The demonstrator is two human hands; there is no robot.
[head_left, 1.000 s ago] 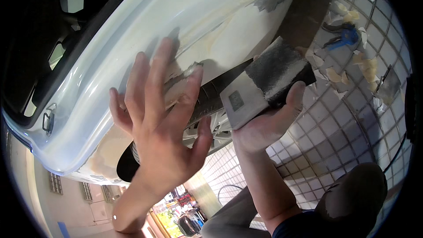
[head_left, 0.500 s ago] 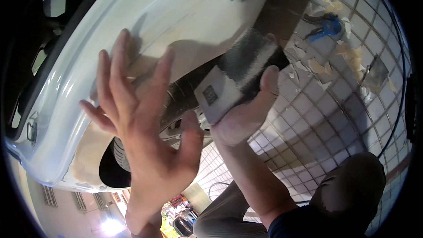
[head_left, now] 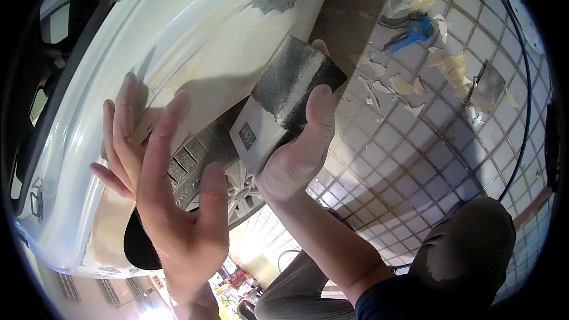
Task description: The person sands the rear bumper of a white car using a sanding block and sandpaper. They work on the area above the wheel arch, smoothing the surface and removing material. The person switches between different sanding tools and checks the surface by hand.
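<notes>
Here on my feed, my right hand (head_left: 299, 157) has a firm grip on a grey block (head_left: 296, 80) with a black, gritty-looking face, out in front of the lower edge of the car's pale panel (head_left: 219, 53), near the tyre (head_left: 201, 149)! Over to my left hand (head_left: 175, 201): fingers spread, gripping nothing, tips by the panel (touching or not, I can't tell). On the tiled floor (head_left: 435, 148), pale flakes (head_left: 455, 70) lie scattered near a blue tool (head_left: 418, 28).
</notes>
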